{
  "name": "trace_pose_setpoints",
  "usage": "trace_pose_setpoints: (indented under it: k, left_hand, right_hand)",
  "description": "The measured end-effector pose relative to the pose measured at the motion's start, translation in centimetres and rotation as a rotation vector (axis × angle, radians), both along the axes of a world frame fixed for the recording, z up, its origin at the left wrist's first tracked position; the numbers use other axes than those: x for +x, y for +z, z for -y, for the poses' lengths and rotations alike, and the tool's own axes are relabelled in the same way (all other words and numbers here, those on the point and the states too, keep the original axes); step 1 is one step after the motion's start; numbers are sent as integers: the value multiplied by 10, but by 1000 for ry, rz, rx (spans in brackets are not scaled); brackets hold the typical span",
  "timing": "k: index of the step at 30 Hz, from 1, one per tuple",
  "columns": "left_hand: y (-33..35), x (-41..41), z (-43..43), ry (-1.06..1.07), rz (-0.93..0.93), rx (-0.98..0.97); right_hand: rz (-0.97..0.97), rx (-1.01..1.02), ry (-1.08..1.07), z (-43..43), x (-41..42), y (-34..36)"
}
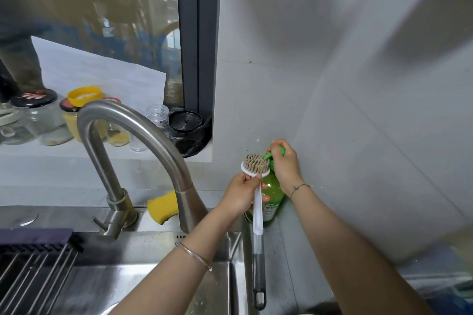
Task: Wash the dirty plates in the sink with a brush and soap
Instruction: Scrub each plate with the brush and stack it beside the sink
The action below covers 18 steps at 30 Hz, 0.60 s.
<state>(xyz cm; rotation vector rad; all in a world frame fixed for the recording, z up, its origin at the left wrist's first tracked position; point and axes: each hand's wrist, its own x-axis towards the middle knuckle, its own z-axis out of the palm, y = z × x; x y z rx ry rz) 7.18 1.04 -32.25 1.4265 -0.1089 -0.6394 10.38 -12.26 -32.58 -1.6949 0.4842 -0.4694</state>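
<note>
Brush (257,208) gripped just below its upturned bristles by left hand (240,194), soap bottle (273,194) pump clasped by right hand (285,163), bottle stood in table (288,261) corner beside sink (236,279)

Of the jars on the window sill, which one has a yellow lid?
The jar just behind the top of the faucet. Its lid is yellow, while the big jar to its left has a black lid.
</note>
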Motion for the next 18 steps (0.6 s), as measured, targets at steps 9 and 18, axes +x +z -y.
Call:
trace_pose_setpoints:
  k: [9,18]
  left_hand:
    - [-9,-15,-6,4,-35,-11]
    - [-43,-60,-53,-75,-133,-13]
  right_hand:
    - [-9,37,-5,1,1,5]
    - [126,-3,-369,-40,-53,-26]
